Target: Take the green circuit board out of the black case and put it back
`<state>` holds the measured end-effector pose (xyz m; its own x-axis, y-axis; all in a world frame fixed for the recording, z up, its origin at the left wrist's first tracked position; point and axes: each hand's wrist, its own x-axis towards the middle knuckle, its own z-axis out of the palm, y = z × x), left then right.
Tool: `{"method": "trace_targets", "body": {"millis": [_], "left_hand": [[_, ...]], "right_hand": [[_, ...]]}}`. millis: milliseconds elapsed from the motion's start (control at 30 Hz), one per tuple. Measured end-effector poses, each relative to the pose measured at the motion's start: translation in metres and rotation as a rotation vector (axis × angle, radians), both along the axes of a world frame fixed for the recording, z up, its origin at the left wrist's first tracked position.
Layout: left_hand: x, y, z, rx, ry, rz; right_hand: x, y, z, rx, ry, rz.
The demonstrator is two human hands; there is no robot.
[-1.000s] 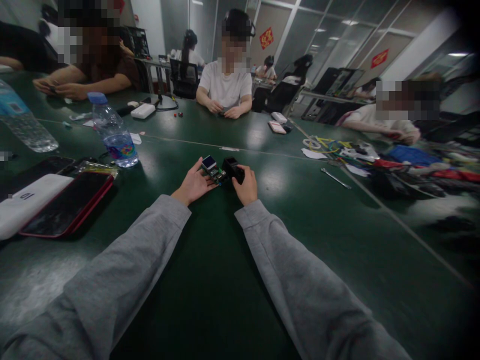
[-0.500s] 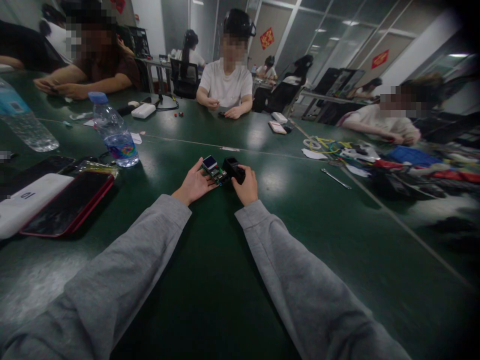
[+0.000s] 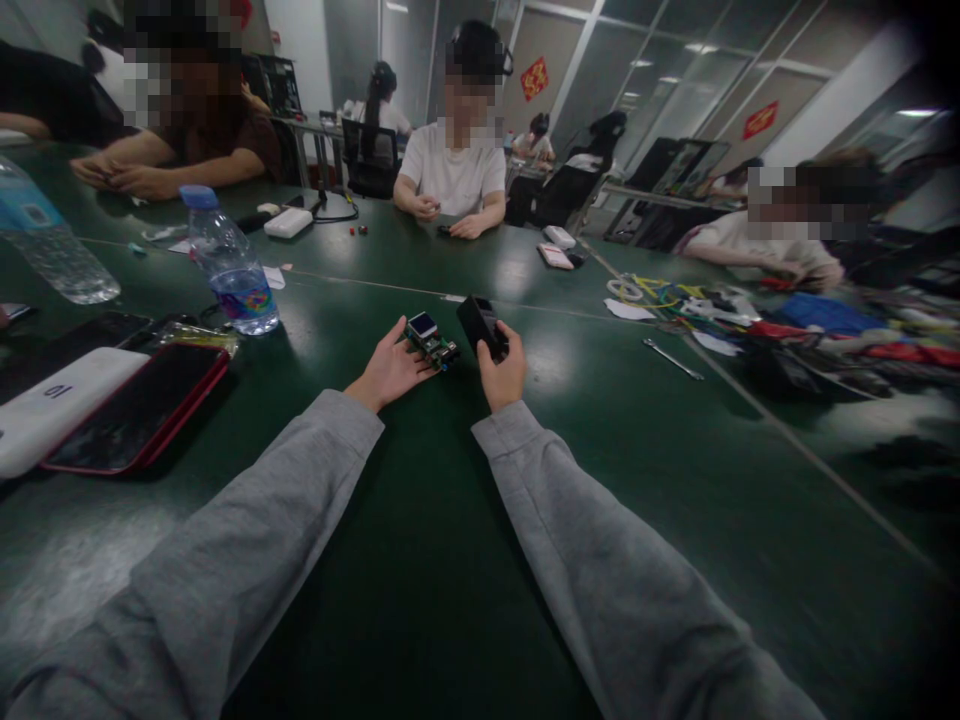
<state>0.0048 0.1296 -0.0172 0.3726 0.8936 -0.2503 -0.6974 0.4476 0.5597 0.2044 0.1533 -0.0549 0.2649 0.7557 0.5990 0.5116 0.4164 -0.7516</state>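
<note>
On the fingers of my left hand (image 3: 390,368) lies a small green circuit board (image 3: 439,350) with a little screen at its far end. The palm faces up, and the thumb is at the board's left edge. My right hand (image 3: 504,368) grips a black box-shaped case (image 3: 480,325) between thumb and fingers. The case is tilted, just right of the board and apart from it. Whether anything is inside the case cannot be seen.
A water bottle (image 3: 232,265), a red-edged phone (image 3: 139,405) and a white power bank (image 3: 67,400) are on the left of the green table (image 3: 420,560). To the right are a wrench (image 3: 673,359) and tangled cables (image 3: 660,292). Several people sit around.
My right hand has drawn the black case away from the circuit board, slightly up and right, and tilted it. The left hand and board have stayed nearly in place.
</note>
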Motion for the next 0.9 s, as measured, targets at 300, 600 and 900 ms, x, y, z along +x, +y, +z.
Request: {"method": "trace_targets", "body": {"millis": [300,600,900], "left_hand": [[0.001,0.001,-0.002,0.032,0.063,-0.013],[0.001,0.004,-0.006,0.038,0.064,-0.005],[0.001,0.001,-0.002,-0.005,0.06,0.036]], "right_hand": [[-0.02,-0.031,0.021,0.157,-0.145,0.197],[-0.023,-0.034,0.022,0.137,-0.202,0.266],[-0.026,-0.038,0.025,0.137,-0.259,0.325]]}}
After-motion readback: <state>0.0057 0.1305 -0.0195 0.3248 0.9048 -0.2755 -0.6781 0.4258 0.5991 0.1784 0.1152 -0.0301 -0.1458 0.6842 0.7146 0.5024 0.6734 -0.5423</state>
